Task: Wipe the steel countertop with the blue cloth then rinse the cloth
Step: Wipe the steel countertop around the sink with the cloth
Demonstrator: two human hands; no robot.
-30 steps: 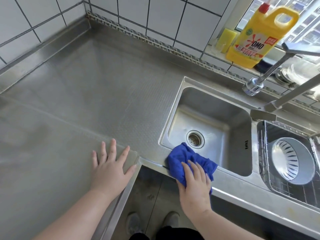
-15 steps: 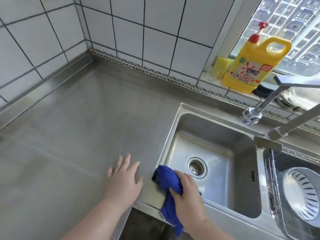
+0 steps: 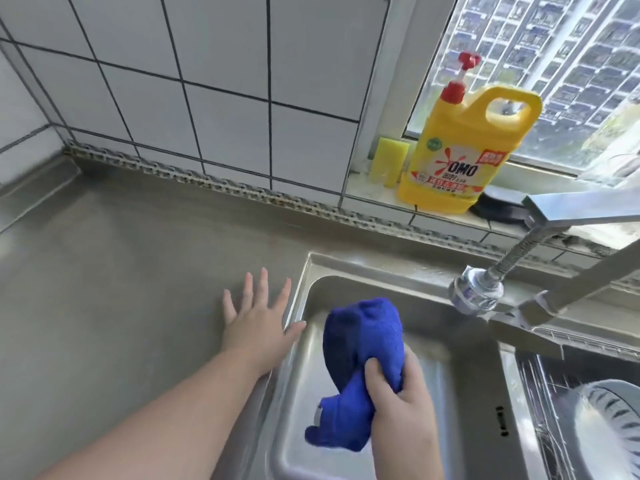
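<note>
My right hand (image 3: 403, 407) grips the bunched blue cloth (image 3: 360, 355) and holds it up over the left sink basin (image 3: 457, 382). The cloth hangs clear of the steel. My left hand (image 3: 256, 323) lies flat with fingers spread on the steel countertop (image 3: 121, 289), its thumb at the basin's left rim. The faucet head (image 3: 476, 291) points down over the basin, to the right of the cloth. No water is seen running.
A yellow detergent jug (image 3: 464, 150) and a yellow sponge (image 3: 388, 161) stand on the window ledge behind the sink. A white strainer bowl (image 3: 609, 427) sits in the right basin. White tiled walls enclose the counter at the back and left.
My right hand lifted the cloth off the sink's front rim and raised it over the basin. My left hand slid forward along the counter to the basin's edge.
</note>
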